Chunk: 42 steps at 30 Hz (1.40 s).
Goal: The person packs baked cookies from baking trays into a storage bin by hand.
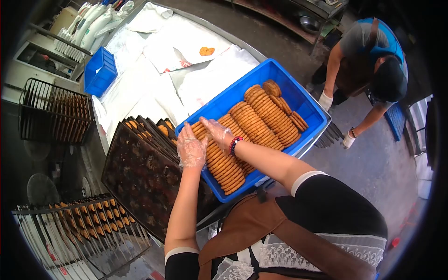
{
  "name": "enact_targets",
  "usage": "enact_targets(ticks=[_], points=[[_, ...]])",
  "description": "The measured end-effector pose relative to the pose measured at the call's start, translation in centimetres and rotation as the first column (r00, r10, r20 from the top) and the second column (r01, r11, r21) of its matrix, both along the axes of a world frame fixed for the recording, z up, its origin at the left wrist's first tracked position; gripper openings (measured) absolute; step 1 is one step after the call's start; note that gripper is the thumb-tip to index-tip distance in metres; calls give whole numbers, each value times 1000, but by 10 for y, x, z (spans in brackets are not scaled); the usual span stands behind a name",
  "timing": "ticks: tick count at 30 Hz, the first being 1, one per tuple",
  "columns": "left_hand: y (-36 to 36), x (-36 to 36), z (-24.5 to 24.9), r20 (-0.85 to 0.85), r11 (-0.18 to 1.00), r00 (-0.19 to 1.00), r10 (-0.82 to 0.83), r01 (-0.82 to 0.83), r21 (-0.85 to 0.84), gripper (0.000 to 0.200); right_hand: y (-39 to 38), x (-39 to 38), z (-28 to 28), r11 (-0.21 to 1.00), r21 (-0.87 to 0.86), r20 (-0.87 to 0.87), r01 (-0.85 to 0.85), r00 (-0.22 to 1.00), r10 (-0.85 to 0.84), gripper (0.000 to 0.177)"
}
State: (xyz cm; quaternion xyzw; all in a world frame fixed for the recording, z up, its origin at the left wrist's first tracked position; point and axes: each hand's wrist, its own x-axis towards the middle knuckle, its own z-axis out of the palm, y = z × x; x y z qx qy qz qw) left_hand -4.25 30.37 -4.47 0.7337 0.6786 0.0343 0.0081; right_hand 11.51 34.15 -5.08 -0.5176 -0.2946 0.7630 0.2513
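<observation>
A blue plastic crate (281, 72) holds several long rows of round golden-brown cookies (259, 126) standing on edge. Both my hands wear clear plastic gloves and are at the crate's left end. My left hand (191, 150) is at the crate's rim, its fingers up against the end of the nearest row. My right hand (218, 132), with a beaded bracelet at the wrist, reaches over that row from the other side. Some cookies lie between the two hands, which close around them; the fingertips are partly hidden. Dark baking trays (144, 175) lean stacked left of the crate.
White sheets (149, 70) cover the table, with a few cookies (206, 51) on them. A smaller blue crate (101, 72) stands at the far left edge. Racks of filled trays (95, 217) stand left. A co-worker (373, 60) in white gloves bends down at right.
</observation>
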Motion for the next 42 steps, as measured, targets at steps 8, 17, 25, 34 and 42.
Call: enact_targets(ticks=[8,17,25,34,42], points=[[8,19,38,-177,954,972,155,-194,-230,103,2,-5,-15,986,157,25,-50,999,46,107],[2,10,17,-241,953,969,54,-122,-276,101,7,-14,-32,982,182,33,-38,999,33,111],[15,8,23,-281,893,960,-2,-125,-433,126,5,-13,-5,993,13,127,-121,985,119,117],[-8,-6,47,59,983,997,50,-38,-178,98,8,-7,-22,985,146,198,-93,978,63,100],[-177,-96,99,963,691,-49,264,-687,-224,36,-50,5,47,215,934,300,-286,953,-34,41]])
